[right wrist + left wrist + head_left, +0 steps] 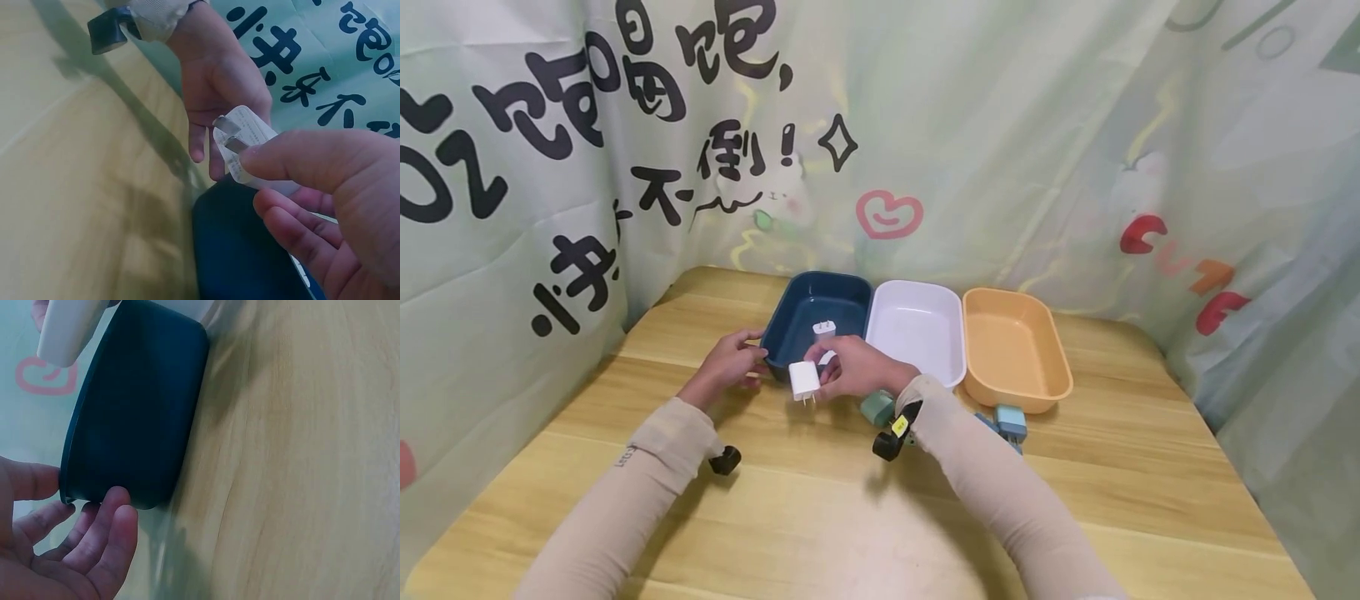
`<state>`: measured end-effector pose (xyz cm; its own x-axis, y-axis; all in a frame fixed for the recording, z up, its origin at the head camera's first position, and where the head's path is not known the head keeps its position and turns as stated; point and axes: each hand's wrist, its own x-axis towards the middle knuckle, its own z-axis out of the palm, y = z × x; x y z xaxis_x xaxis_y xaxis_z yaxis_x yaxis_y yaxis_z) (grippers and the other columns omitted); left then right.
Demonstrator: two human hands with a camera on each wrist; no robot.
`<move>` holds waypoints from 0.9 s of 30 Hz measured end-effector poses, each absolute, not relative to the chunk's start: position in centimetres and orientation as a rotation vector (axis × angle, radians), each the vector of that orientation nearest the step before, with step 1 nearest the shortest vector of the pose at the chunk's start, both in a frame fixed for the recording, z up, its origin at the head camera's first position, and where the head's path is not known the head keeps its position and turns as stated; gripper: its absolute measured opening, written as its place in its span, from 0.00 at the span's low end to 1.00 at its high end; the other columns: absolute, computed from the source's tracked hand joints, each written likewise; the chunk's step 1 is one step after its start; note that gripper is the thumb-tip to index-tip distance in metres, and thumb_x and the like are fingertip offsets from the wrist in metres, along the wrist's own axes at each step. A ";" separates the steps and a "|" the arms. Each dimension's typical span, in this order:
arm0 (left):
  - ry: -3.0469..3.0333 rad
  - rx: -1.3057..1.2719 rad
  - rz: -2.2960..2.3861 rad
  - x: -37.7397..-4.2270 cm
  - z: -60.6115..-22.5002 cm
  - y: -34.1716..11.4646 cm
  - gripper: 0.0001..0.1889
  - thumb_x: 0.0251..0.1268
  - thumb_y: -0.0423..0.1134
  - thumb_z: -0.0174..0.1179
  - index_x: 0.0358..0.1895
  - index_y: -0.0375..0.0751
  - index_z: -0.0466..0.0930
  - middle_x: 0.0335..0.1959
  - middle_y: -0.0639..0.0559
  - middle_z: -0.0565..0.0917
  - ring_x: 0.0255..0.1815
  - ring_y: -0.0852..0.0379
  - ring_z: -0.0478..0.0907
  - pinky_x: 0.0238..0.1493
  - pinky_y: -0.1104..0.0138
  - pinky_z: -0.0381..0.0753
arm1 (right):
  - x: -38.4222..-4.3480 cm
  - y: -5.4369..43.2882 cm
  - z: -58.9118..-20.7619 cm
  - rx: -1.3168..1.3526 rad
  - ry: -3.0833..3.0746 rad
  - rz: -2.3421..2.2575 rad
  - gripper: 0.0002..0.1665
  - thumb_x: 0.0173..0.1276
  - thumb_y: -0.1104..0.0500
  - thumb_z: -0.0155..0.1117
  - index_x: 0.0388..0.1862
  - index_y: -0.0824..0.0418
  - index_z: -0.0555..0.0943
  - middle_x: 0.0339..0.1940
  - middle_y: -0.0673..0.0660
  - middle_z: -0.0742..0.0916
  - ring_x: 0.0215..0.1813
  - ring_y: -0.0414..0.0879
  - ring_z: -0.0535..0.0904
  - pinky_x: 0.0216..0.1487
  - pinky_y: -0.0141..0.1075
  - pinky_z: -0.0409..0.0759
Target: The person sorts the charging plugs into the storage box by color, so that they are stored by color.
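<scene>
My right hand (859,367) pinches a white charger plug (805,380) between thumb and fingers, in front of the near wall of a dark blue tray (827,286). In the right wrist view, the two metal prongs of the charger plug (250,134) stick out beside the thumb. Inside the tray is another white charger plug (823,329), partly behind the right hand. At the tray's left near corner, my left hand (727,367) holds the rim. The left wrist view has that thumb on the rim and fingertips (117,499) against the outer wall.
A white tray (917,292) and an orange tray (1017,392) stand in a row to the right of the dark blue one. Near them lie a green block-shaped piece (877,408) and blue ones (1011,422), partly hidden by the right forearm. Printed curtains (1000,167) enclose the wooden table (805,517).
</scene>
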<state>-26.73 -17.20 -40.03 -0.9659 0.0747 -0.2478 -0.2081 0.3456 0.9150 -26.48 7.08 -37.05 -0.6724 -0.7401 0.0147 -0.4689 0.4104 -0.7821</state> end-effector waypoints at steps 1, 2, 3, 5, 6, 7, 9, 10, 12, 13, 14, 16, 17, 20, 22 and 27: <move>2.361 -0.117 1.663 -26.7 -40.0 -17.2 0.26 0.75 0.35 0.46 0.74 0.38 0.58 0.59 0.32 0.72 0.46 0.43 0.78 0.37 0.59 0.83 | -26.6 7.1 -37.0 -1.039 2.341 -1.138 0.26 0.51 0.69 0.76 0.50 0.66 0.76 0.40 0.59 0.81 0.34 0.42 0.82 0.41 0.30 0.81; 2.360 -0.116 1.662 -26.7 -40.0 -17.2 0.27 0.75 0.35 0.46 0.74 0.38 0.57 0.59 0.32 0.72 0.46 0.43 0.78 0.37 0.59 0.83 | -26.8 7.0 -36.9 -1.037 2.346 -1.139 0.27 0.52 0.69 0.76 0.50 0.66 0.76 0.41 0.59 0.81 0.35 0.42 0.82 0.41 0.30 0.81; 2.361 -0.115 1.661 -26.7 -40.0 -17.2 0.27 0.75 0.35 0.46 0.74 0.38 0.57 0.59 0.32 0.72 0.47 0.43 0.78 0.37 0.59 0.83 | -26.9 7.0 -36.9 -1.036 2.356 -1.132 0.27 0.52 0.68 0.76 0.50 0.66 0.76 0.42 0.59 0.81 0.35 0.42 0.82 0.41 0.30 0.81; 2.360 -0.114 1.667 -26.8 -40.1 -17.3 0.26 0.75 0.34 0.46 0.74 0.38 0.57 0.58 0.32 0.72 0.46 0.43 0.79 0.37 0.59 0.83 | -27.3 7.0 -36.8 -1.034 2.375 -1.120 0.27 0.52 0.67 0.77 0.51 0.65 0.76 0.42 0.59 0.81 0.36 0.43 0.82 0.42 0.30 0.81; 2.361 -0.111 1.667 -26.8 -40.1 -17.4 0.26 0.75 0.34 0.46 0.74 0.38 0.57 0.58 0.31 0.72 0.46 0.43 0.79 0.37 0.59 0.83 | -27.4 6.9 -36.8 -1.033 2.389 -1.108 0.27 0.52 0.67 0.77 0.51 0.65 0.76 0.43 0.59 0.81 0.36 0.42 0.82 0.42 0.30 0.81; 2.362 -0.103 1.668 -26.8 -40.1 -17.4 0.26 0.75 0.34 0.46 0.74 0.37 0.57 0.58 0.31 0.72 0.46 0.43 0.79 0.37 0.60 0.83 | -27.6 6.9 -36.8 -1.033 2.403 -1.099 0.28 0.52 0.66 0.77 0.51 0.65 0.76 0.43 0.58 0.81 0.37 0.42 0.82 0.42 0.30 0.81; 2.362 -0.101 1.668 -26.9 -40.2 -17.5 0.26 0.75 0.34 0.46 0.74 0.37 0.57 0.58 0.31 0.72 0.46 0.43 0.79 0.36 0.60 0.83 | -28.0 6.8 -36.8 -1.037 2.427 -1.089 0.28 0.53 0.65 0.77 0.52 0.65 0.76 0.43 0.58 0.81 0.37 0.42 0.82 0.42 0.30 0.81; 2.361 -0.101 1.668 -26.9 -40.2 -17.5 0.26 0.75 0.34 0.46 0.74 0.38 0.57 0.58 0.31 0.72 0.46 0.43 0.79 0.36 0.60 0.83 | -28.1 6.8 -36.8 -1.041 2.434 -1.090 0.28 0.52 0.66 0.77 0.52 0.65 0.76 0.44 0.58 0.81 0.37 0.42 0.82 0.42 0.30 0.81; 2.363 -0.096 1.665 -27.0 -40.2 -17.5 0.26 0.76 0.34 0.45 0.74 0.37 0.57 0.58 0.31 0.72 0.46 0.43 0.79 0.36 0.60 0.83 | -28.4 6.8 -36.8 -1.045 2.443 -1.099 0.28 0.52 0.66 0.77 0.52 0.66 0.76 0.44 0.58 0.81 0.37 0.42 0.82 0.42 0.30 0.81; 2.364 -0.096 1.665 -27.0 -40.2 -17.5 0.26 0.76 0.34 0.45 0.74 0.37 0.57 0.58 0.31 0.72 0.46 0.43 0.79 0.36 0.60 0.83 | -28.6 6.8 -36.7 -1.046 2.444 -1.107 0.29 0.52 0.66 0.77 0.52 0.66 0.76 0.45 0.58 0.81 0.37 0.42 0.82 0.42 0.30 0.81; 2.364 -0.096 1.666 -27.0 -40.2 -17.5 0.26 0.76 0.34 0.45 0.74 0.37 0.58 0.58 0.31 0.72 0.46 0.43 0.79 0.37 0.59 0.83 | -28.7 6.8 -36.7 -1.044 2.444 -1.118 0.29 0.52 0.66 0.77 0.52 0.67 0.76 0.45 0.59 0.81 0.37 0.42 0.83 0.42 0.30 0.81; 2.361 -0.092 1.672 -27.0 -40.2 -17.3 0.25 0.75 0.34 0.45 0.73 0.37 0.58 0.58 0.31 0.73 0.46 0.43 0.79 0.37 0.59 0.83 | -29.0 6.9 -36.6 -1.030 2.456 -1.128 0.29 0.52 0.66 0.77 0.52 0.67 0.76 0.45 0.59 0.81 0.36 0.42 0.83 0.42 0.30 0.81; 2.361 -0.090 1.675 -26.9 -40.2 -17.2 0.25 0.75 0.34 0.46 0.73 0.37 0.58 0.58 0.31 0.73 0.46 0.43 0.79 0.37 0.59 0.83 | -29.1 6.9 -36.6 -1.020 2.465 -1.130 0.29 0.52 0.66 0.77 0.52 0.67 0.76 0.45 0.59 0.81 0.36 0.42 0.83 0.42 0.30 0.81; 2.357 -0.094 1.677 -26.9 -40.2 -17.0 0.25 0.75 0.34 0.46 0.73 0.37 0.59 0.58 0.31 0.73 0.46 0.43 0.79 0.37 0.58 0.83 | -29.5 6.8 -36.5 -0.987 2.483 -1.136 0.29 0.52 0.65 0.77 0.52 0.66 0.76 0.44 0.58 0.82 0.36 0.43 0.83 0.42 0.30 0.81; 2.358 -0.105 1.671 -26.9 -40.1 -17.1 0.25 0.76 0.34 0.45 0.73 0.38 0.59 0.58 0.32 0.73 0.46 0.42 0.78 0.38 0.58 0.83 | -29.7 6.7 -36.4 -0.967 2.483 -1.146 0.28 0.53 0.65 0.76 0.52 0.66 0.75 0.44 0.58 0.82 0.37 0.43 0.83 0.42 0.30 0.81; 2.352 -0.119 1.669 -26.8 -40.0 -17.2 0.25 0.76 0.34 0.45 0.73 0.38 0.59 0.58 0.33 0.72 0.46 0.43 0.78 0.39 0.59 0.83 | -30.5 6.4 -36.8 -0.937 2.474 -1.181 0.27 0.53 0.67 0.75 0.51 0.68 0.75 0.41 0.59 0.83 0.37 0.43 0.83 0.41 0.31 0.81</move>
<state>-26.79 -17.19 -40.02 -0.9642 0.0801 -0.2526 -0.2120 0.3391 0.9166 -30.47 6.37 -36.78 -0.7640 -0.6431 0.0530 -0.4458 0.4666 -0.7639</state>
